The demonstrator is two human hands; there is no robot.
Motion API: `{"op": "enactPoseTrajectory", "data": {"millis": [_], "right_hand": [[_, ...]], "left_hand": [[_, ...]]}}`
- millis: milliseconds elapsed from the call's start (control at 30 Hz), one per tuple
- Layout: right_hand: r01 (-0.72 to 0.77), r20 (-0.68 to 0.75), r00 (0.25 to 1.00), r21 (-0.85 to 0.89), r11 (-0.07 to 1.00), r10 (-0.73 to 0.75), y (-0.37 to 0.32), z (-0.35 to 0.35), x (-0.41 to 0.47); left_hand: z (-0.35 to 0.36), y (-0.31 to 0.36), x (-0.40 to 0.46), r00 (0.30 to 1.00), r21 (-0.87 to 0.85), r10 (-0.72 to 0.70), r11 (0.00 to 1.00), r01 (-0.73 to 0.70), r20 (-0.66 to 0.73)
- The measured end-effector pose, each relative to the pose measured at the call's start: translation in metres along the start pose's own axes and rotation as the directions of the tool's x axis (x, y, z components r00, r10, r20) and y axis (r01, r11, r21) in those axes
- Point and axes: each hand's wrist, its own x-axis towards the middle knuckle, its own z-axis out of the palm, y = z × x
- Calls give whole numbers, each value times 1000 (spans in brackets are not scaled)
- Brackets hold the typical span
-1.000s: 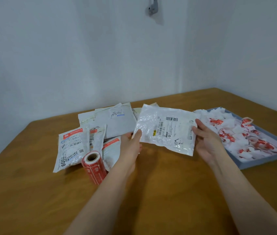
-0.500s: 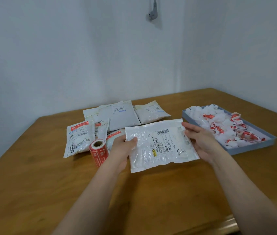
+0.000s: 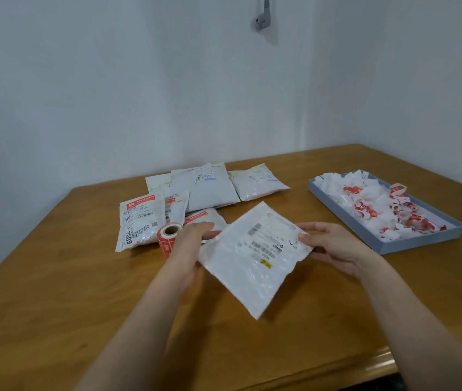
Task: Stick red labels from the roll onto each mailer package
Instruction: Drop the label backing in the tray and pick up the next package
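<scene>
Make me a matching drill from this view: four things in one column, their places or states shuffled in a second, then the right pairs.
Things
1. white mailer
2. label roll
3. blue tray
4. mailer marked 2009

Places or states
A. lies flat at the left end of the pile
B. held by both hands, the left hand and the right hand
C. holds white and red paper scraps
D. stands on the table just behind the left hand

Pairs: 1-B, 2-D, 3-C, 4-A
</scene>
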Motion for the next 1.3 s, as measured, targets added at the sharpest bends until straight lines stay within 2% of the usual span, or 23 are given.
{"op": "enactPoseTrajectory", "data": {"millis": [67, 200, 267, 367, 433, 533, 633, 700, 800, 967, 1100, 1300], "right_hand": [[11, 37, 999, -70, 997, -8, -3, 1, -3], [70, 89, 994, -160, 985, -56, -5, 11, -5], [101, 106, 991, -159, 982, -85, -4, 21, -5], [124, 117, 987, -137, 983, -108, -3, 37, -3], [132, 112, 987, -117, 984, -119, -1, 46, 0], [123, 188, 977, -107, 987, -101, -1, 52, 3], [118, 339, 937, -85, 989, -82, -1, 53, 5], [113, 362, 929, -62, 992, -83, 0, 55, 10], [94, 320, 943, 8, 996, -92, 7, 59, 18], [63, 228, 970, 89, 994, -82, 13, 61, 27], [81, 199, 975, 92, 992, -98, 13, 60, 32], [102, 110, 988, 22, 994, -104, 16, 64, 36]], "left_hand": [[-6, 2, -4, 996, -45, -22, 999, 26, 87], [-8, -6, -7, 974, 110, -70, 993, 47, 214], [-3, -12, -7, 964, 120, -106, 990, 79, 242], [2, -24, -8, 956, 97, -72, 994, 46, 285], [2, -31, -5, 947, 20, -14, 1000, 8, 320], [0, -37, -2, 961, -123, 46, 992, -12, 271], [-2, -42, 1, 977, -176, 101, 982, -68, 186], [-4, -46, 5, 979, -184, 131, 978, -102, 155], [-3, -51, 10, 979, -192, 128, 977, -97, 157], [-4, -54, 14, 976, -295, 60, 955, 5, 210], [-4, -51, 15, 964, -298, 73, 955, 7, 257], [-1, -51, 17, 975, -238, 83, 971, -33, 205]]}}
